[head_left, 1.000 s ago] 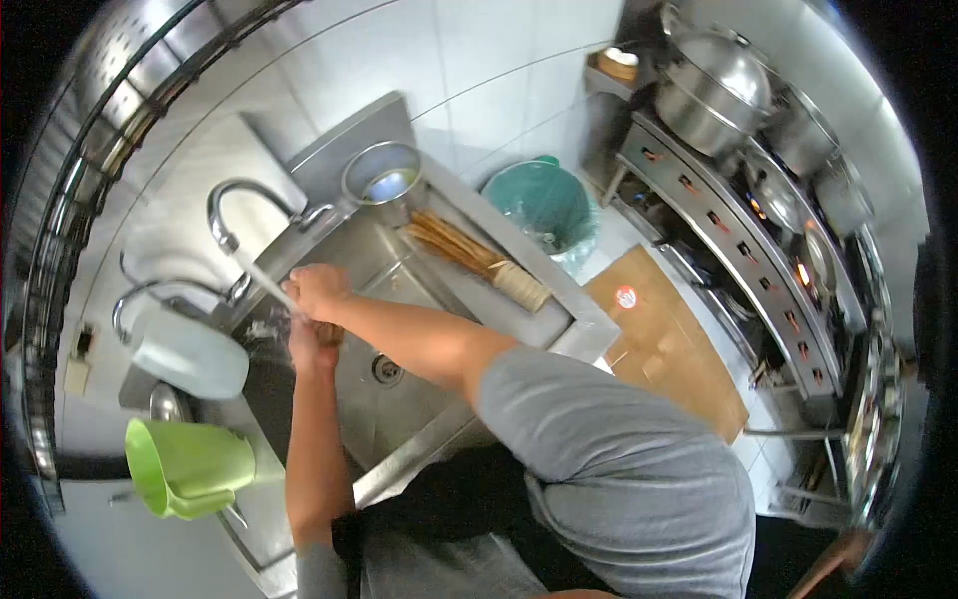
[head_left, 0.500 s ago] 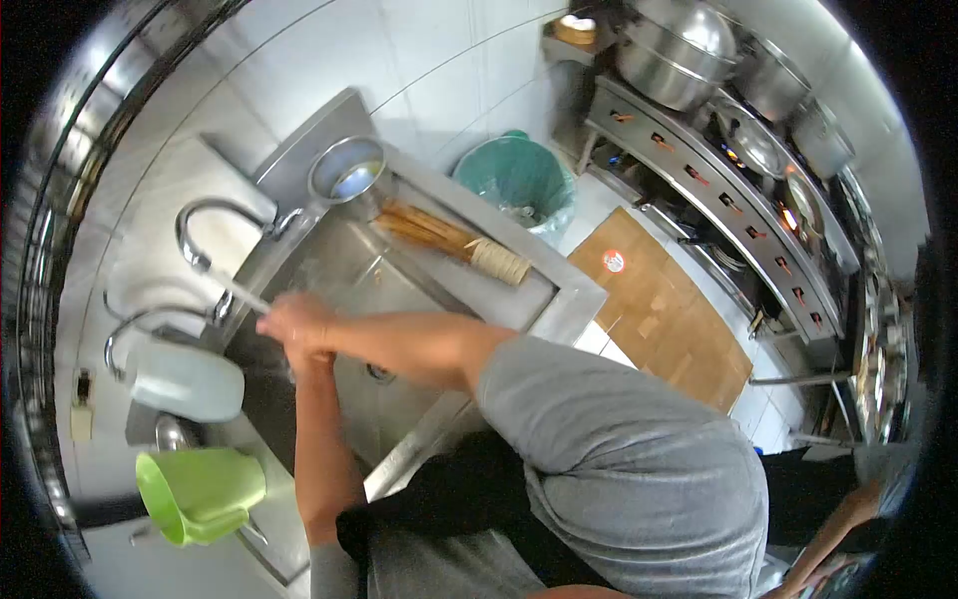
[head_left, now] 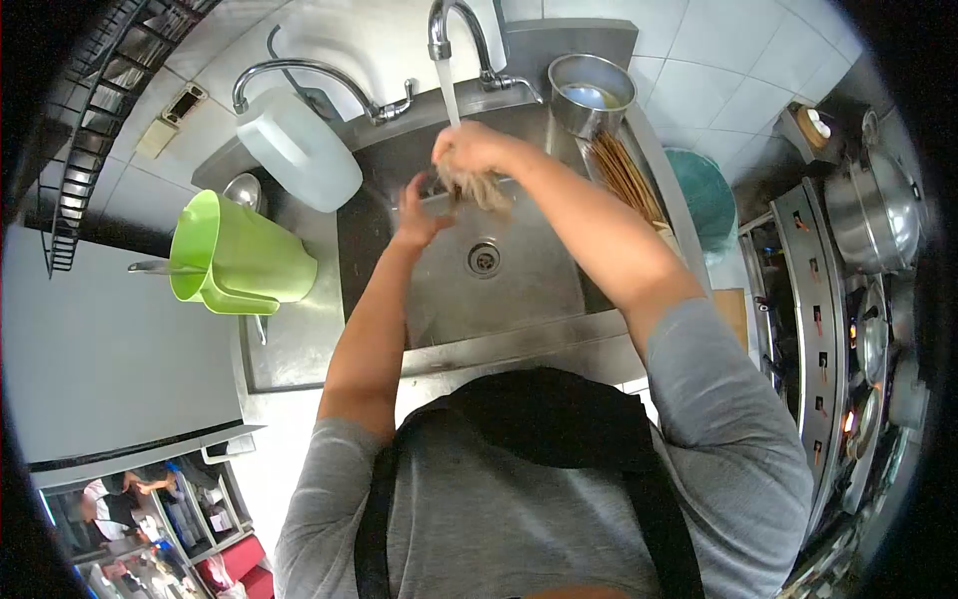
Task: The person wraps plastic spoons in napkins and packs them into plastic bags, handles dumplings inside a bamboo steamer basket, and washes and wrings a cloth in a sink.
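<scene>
My right hand (head_left: pixel 474 150) is closed on a tan, stringy wad (head_left: pixel 481 192), which hangs from it; whether it is a rag or a scourer I cannot tell. Water runs from the faucet (head_left: pixel 440 40) onto that hand. Just left of and below the wad is my left hand (head_left: pixel 421 222), its fingers apart and nothing visibly held in them. Both hands are over the metal sink (head_left: pixel 499 304), toward its back edge. The drain (head_left: pixel 484 260) shows below them.
On the left stand a green pitcher (head_left: pixel 249 255) with a metal handle sticking out and a translucent jug (head_left: pixel 299 150) under a second faucet (head_left: pixel 299 66). A metal pot (head_left: pixel 592 95) and a bundle of thin sticks (head_left: pixel 627 178) lie right. Further right are a green bin (head_left: pixel 702 195) and a lit stove (head_left: pixel 813 329).
My view has swung to face the sink squarely. My hands, together under the water before, are now apart, and the tan wad shows in my right hand.
</scene>
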{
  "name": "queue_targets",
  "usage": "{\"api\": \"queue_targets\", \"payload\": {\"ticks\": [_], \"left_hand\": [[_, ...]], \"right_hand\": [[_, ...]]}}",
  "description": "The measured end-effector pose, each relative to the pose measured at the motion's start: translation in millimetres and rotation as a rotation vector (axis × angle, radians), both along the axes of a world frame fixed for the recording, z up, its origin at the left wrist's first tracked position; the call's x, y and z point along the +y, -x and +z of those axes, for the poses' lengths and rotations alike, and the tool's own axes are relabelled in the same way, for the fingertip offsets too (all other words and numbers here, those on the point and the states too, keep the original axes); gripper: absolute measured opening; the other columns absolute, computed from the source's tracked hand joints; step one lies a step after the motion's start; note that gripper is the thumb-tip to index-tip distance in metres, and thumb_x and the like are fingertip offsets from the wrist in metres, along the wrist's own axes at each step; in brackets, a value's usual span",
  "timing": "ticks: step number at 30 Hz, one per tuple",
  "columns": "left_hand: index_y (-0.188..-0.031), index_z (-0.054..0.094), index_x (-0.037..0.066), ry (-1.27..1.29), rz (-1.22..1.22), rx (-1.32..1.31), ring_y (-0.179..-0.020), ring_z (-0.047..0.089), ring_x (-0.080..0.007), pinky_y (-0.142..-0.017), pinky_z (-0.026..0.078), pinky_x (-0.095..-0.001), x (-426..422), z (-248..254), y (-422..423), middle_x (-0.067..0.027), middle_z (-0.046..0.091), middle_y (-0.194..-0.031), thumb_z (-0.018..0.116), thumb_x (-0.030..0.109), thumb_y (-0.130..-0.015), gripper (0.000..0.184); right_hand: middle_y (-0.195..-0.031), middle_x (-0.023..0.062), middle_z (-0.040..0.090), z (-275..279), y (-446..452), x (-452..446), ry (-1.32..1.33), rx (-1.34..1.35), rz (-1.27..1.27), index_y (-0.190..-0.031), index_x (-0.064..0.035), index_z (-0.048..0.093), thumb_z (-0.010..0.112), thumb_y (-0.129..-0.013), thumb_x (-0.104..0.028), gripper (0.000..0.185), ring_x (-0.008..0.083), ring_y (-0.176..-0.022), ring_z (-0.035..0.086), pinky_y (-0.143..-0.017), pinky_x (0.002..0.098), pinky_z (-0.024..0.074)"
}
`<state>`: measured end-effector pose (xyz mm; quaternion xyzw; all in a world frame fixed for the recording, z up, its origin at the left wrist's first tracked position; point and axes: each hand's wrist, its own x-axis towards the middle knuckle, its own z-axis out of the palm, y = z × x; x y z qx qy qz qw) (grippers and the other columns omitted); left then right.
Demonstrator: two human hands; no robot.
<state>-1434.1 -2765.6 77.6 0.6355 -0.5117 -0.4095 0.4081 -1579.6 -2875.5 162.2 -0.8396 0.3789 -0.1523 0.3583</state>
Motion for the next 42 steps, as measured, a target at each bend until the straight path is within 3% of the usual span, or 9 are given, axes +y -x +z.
{"api": "queue_targets", "payload": {"ticks": [2,8,17,23,28,34,37,39,42], "left_hand": [[-0.124,0.044,0.005,0.427,-0.366,0.212,-0.100,0.055,-0.0197,-0.084,0.048,-0.0351,-14,13,23,-0.0087,0.054,-0.114,0.063,0.000,-0.077,0.051],[-0.110,0.055,0.003,0.243,-0.199,0.223,-0.091,0.059,-0.0184,-0.081,0.048,-0.0332,-72,26,41,-0.0057,0.062,-0.095,0.062,0.001,-0.076,0.034],[-0.105,0.059,0.004,0.080,-0.417,-0.957,-0.091,0.063,-0.0238,-0.080,0.050,-0.0336,-81,118,50,-0.0164,0.064,-0.095,0.057,0.008,-0.077,0.028],[-0.107,0.061,0.005,-0.073,-0.398,0.243,-0.088,0.062,-0.0162,-0.077,0.051,-0.0292,-50,112,45,-0.0068,0.065,-0.092,0.049,0.000,-0.082,0.029],[-0.105,0.061,0.000,0.015,-0.266,0.211,-0.086,0.061,-0.0154,-0.073,0.048,-0.0272,-40,90,49,-0.0079,0.064,-0.097,0.050,-0.004,-0.079,0.029],[-0.109,0.060,0.003,-0.156,-0.200,0.587,-0.094,0.058,-0.0164,-0.078,0.043,-0.0278,-2,65,76,-0.0072,0.063,-0.102,0.047,0.004,-0.080,0.031],[-0.123,0.052,0.007,-0.110,-0.014,0.998,-0.105,0.053,-0.0240,-0.090,0.040,-0.0387,13,36,68,-0.0085,0.057,-0.116,0.045,0.031,-0.085,0.045],[-0.124,0.049,0.008,-0.167,0.038,1.239,-0.112,0.051,-0.0289,-0.099,0.037,-0.0442,23,37,85,-0.0112,0.053,-0.121,0.043,0.052,-0.088,0.057],[-0.097,0.053,0.007,-0.137,-0.107,1.126,-0.094,0.058,-0.0259,-0.086,0.047,-0.0412,22,44,92,-0.0098,0.059,-0.100,0.049,0.037,-0.092,0.031]], "right_hand": [[-0.089,0.0094,0.067,13,5,21,-0.041,-0.217,0.098,-0.093,-0.0110,0.068,0.067,-0.065,-0.014,0.028,0.0201,-0.079,0.063,-0.073,0.0329,0.0494],[-0.094,0.0093,0.065,-4,83,-5,-0.430,-0.788,-0.412,-0.100,-0.0029,0.064,0.065,-0.076,-0.008,0.024,0.0191,-0.087,0.060,-0.077,0.0304,0.0482],[-0.093,0.0066,0.056,-69,65,-71,-0.752,-1.631,-0.993,-0.092,-0.0049,0.057,0.051,-0.090,-0.017,0.014,0.0202,-0.085,0.054,-0.078,0.0338,0.0435],[-0.110,0.0116,0.055,-17,30,-78,-0.482,-1.378,-0.862,-0.108,-0.0016,0.054,0.052,-0.090,-0.032,0.036,0.0238,-0.102,0.050,-0.087,0.0405,0.0388],[-0.145,0.0149,0.030,-18,46,-13,-0.633,-0.833,-0.763,-0.135,-0.0023,0.037,0.052,-0.087,-0.049,0.068,0.0330,-0.131,0.031,-0.104,0.0502,0.0259],[-0.114,0.0131,0.054,-88,37,72,-1.426,-1.456,-0.770,-0.116,-0.0095,0.048,0.027,-0.097,-0.046,0.046,0.0296,-0.099,0.055,-0.081,0.0523,0.0460],[-0.105,0.0103,0.059,-103,27,88,-1.068,-1.428,-0.419,-0.106,-0.0081,0.054,0.034,-0.097,-0.035,0.034,0.0238,-0.097,0.058,-0.082,0.0418,0.0479],[-0.104,0.0095,0.058,-77,3,112,-0.784,-1.406,-0.867,-0.106,-0.0082,0.053,0.048,-0.089,-0.040,0.036,0.0221,-0.096,0.056,-0.081,0.0395,0.0467],[-0.099,0.0076,0.058,-72,8,130,-0.298,-0.936,-1.138,-0.101,-0.0083,0.054,0.057,-0.083,-0.046,0.042,0.0210,-0.092,0.055,-0.079,0.0384,0.0457]]}}
